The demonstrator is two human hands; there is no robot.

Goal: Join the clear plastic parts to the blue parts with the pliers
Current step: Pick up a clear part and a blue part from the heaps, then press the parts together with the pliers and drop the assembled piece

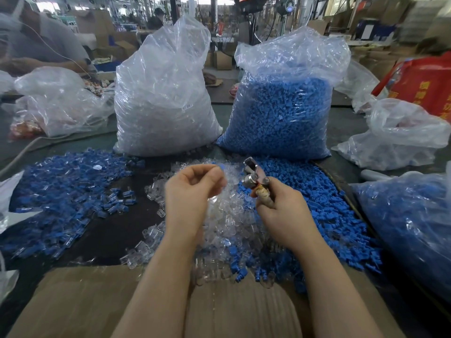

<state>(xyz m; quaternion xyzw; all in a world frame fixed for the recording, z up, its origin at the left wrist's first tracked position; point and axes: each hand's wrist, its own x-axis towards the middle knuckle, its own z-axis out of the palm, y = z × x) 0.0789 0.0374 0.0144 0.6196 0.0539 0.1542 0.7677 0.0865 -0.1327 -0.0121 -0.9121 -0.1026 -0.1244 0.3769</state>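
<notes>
Clear parts: a loose heap of clear plastic parts lies on the table straight in front of the person, between the two forearms. They look like small, thin-walled hollow shells, glassy and glinting. I judge them very light, stiff, and slippery enough to skid out of a loose pinch.

Blue parts: a pile of blue parts spreads just right of the clear heap, touching it along its edge. Matte, small and blocky, they likely give better friction than the clear ones.

Where to hold: probably by the flat sides of the clear shell with fingertip and thumb, leaving the mating end free for the tool (squeezing the thin walls hard could crack or whiten them).

Left hand: the left hand hovers above the clear heap with fingers curled inward. It seems to pinch a clear piece with a speck of blue at the fingertips, but blur makes that uncertain.

Right hand: the right hand grips the wrapped handles of the pliers, with the shiny metal head pointing up and left toward the other hand.

Joined pieces: a spread of joined blue-and-clear pieces lies to the left, well apart from both hands.

Stock: a bag of clear parts and a bag of blue parts stand behind the piles.
</notes>
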